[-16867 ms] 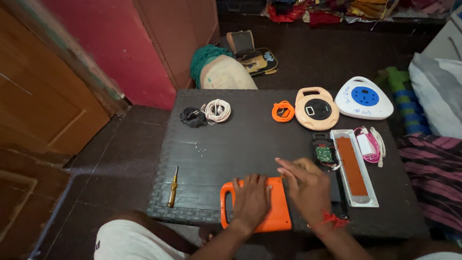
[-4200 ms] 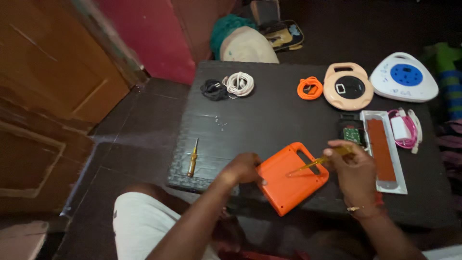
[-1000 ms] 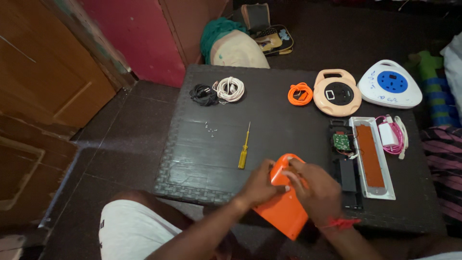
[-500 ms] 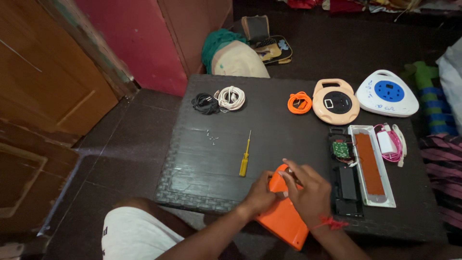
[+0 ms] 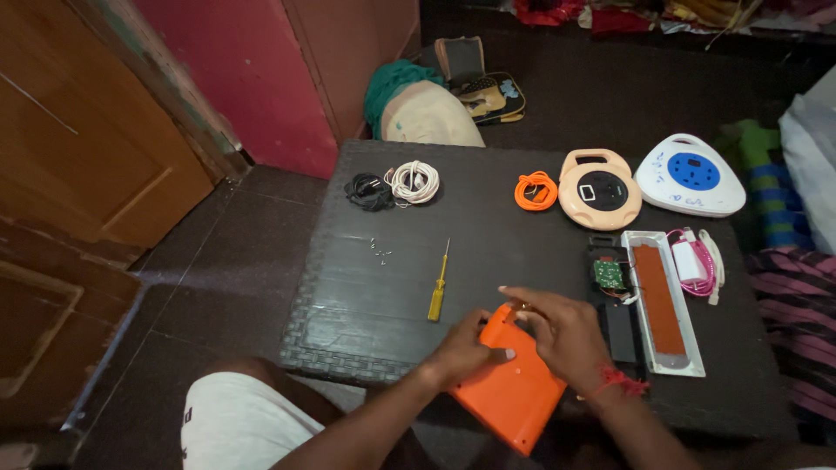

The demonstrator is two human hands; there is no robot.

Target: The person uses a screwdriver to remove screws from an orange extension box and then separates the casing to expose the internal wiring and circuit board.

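I see L hand [image 5: 466,348] + R hand [image 5: 562,335] both clamped on orange case [image 5: 514,387], tilted, hanging over near edge of dark table [image 5: 488,252] | yellow screwdriver [image 5: 438,287] lies just left of hands, untouched | tiny screws [image 5: 380,251] toward table's left edge.

No packages, labels, signs or screens can be made out on the table or around it
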